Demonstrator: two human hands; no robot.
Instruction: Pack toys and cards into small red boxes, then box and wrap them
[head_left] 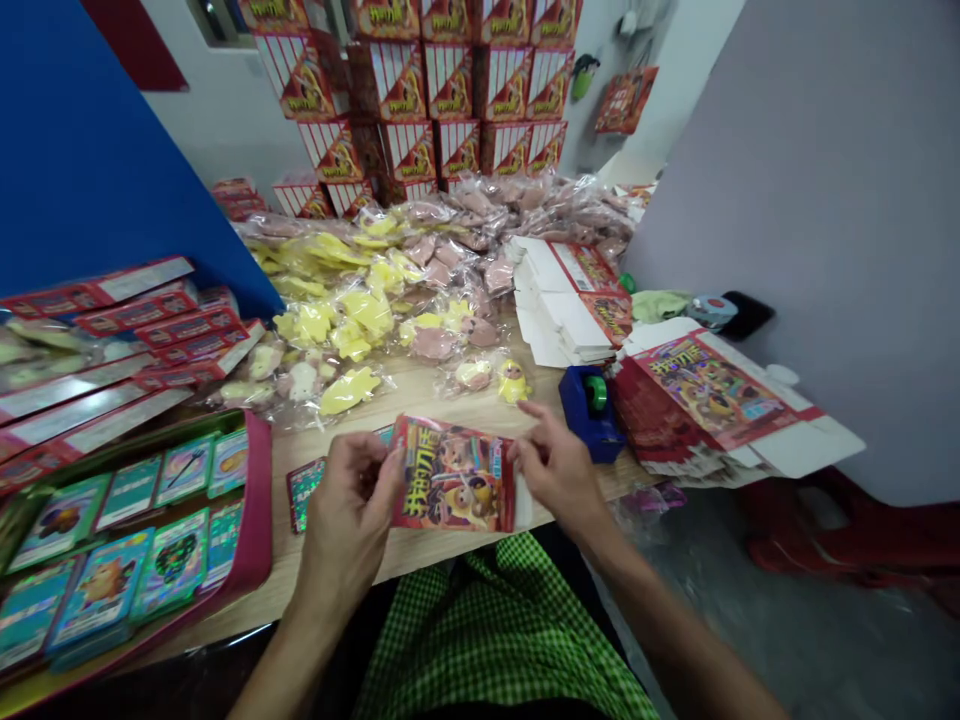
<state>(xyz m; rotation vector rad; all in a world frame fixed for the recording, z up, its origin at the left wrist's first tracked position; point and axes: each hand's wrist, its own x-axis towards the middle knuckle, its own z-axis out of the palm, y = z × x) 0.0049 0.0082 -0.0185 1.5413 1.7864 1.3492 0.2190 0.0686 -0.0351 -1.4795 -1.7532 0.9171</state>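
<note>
My left hand (352,500) and my right hand (551,465) hold a small red printed box (454,475) between them, just above the near edge of the wooden table (420,395). The left fingers grip its left edge. The right fingers pinch its right edge, with the index finger stretched out. A shiny card (304,490) lies flat under the left hand.
A pink tray (251,500) of teal cards sits at the left. Bagged yellow and pink toys (360,310) pile up behind. A blue tape dispenser (591,405) and flat red box blanks (705,390) lie at the right. Stacked red cartons (442,90) stand at the back.
</note>
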